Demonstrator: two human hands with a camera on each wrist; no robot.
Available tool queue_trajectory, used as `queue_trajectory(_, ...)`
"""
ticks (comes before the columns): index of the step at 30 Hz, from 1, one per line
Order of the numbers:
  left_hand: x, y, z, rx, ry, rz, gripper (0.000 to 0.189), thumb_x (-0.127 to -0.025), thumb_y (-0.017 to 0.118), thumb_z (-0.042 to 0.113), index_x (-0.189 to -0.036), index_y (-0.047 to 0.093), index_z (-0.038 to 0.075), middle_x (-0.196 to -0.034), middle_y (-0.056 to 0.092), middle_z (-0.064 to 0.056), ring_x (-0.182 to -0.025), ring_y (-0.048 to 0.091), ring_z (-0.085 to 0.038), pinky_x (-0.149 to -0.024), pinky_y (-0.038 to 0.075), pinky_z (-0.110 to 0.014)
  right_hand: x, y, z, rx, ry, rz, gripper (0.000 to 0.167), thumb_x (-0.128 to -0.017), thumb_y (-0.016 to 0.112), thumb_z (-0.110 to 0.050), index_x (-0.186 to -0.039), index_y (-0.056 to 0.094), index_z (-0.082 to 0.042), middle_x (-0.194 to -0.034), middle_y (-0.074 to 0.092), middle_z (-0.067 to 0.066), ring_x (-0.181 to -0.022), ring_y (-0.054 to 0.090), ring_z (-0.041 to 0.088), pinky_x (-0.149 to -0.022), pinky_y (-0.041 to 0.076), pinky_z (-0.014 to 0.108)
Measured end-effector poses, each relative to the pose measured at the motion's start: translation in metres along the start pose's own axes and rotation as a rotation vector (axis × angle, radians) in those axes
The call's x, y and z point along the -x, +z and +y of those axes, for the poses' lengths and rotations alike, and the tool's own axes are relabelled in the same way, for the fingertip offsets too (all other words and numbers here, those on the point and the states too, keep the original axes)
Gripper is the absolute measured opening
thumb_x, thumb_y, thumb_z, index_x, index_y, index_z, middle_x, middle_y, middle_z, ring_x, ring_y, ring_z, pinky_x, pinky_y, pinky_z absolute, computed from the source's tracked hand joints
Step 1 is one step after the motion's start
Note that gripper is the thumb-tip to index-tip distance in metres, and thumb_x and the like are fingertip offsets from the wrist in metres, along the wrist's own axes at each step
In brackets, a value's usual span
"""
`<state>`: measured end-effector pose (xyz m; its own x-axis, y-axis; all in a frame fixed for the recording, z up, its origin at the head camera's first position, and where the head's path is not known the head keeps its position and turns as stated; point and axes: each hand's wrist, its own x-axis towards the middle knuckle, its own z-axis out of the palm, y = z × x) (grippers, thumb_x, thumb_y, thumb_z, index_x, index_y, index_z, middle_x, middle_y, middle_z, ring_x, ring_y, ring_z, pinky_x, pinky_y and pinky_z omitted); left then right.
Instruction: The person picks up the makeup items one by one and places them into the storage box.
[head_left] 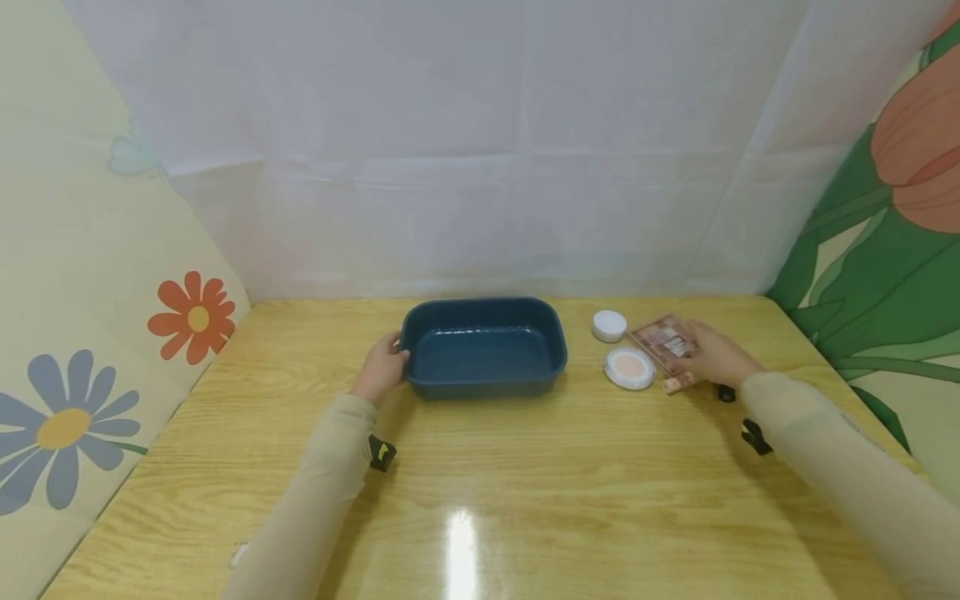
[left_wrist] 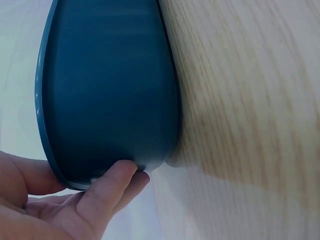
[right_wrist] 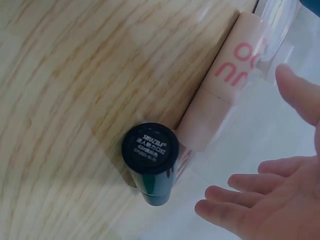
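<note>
My left hand [head_left: 380, 367] holds the left end of a dark blue rectangular basin [head_left: 487, 389], which stands on the table. In the left wrist view the fingers [left_wrist: 107, 192] lie on the basin's end wall near its rim. My right hand [head_left: 716, 357] is over the right edge of an eyeshadow palette [head_left: 652, 337], partly covering it. Up close in the right wrist view, its fingers are spread and nearly straight, with the thumb apart. Nearby lie a pale pink cosmetic tube with red lettering [right_wrist: 222, 82] and a black-capped small container [right_wrist: 150, 148].
Left of the palette are a round white jar [head_left: 609, 325] and a round compact with a pinkish centre [head_left: 629, 368]. The wooden table [head_left: 525, 475] ends at a white cloth backdrop [head_left: 465, 208]. A small white object [head_left: 238, 554] shows beside the left sleeve.
</note>
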<state>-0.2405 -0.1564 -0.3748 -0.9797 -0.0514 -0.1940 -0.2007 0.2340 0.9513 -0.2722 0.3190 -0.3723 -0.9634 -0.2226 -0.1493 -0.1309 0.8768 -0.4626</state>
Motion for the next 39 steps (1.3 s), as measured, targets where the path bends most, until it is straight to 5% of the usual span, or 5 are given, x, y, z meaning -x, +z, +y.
queue_trajectory(26,0.001,-0.001,-0.001,0.007,0.0,0.001,0.051,-0.102,0.033,-0.003,-0.15,0.019,-0.009,-0.148,0.028,-0.036,-0.129,0.041,-0.047,-0.101,0.043,-0.052,-0.02,0.002,0.008,0.085,0.021,-0.059,0.091,-0.089,0.07,-0.028,-0.141,0.015,0.023,-0.133,0.027,0.051,-0.122,0.031,0.063,-0.103,0.027,0.067)
queue_trajectory(39,0.001,-0.001,-0.001,0.027,-0.009,-0.008,0.051,-0.102,0.033,-0.003,-0.15,0.017,-0.009,-0.149,0.026,-0.035,-0.131,0.038,-0.046,-0.102,0.042,-0.052,-0.031,-0.001,0.018,0.071,0.054,-0.109,0.091,-0.088,0.068,-0.035,-0.13,0.021,0.03,-0.128,0.032,0.051,-0.12,0.034,0.06,-0.103,0.03,0.064)
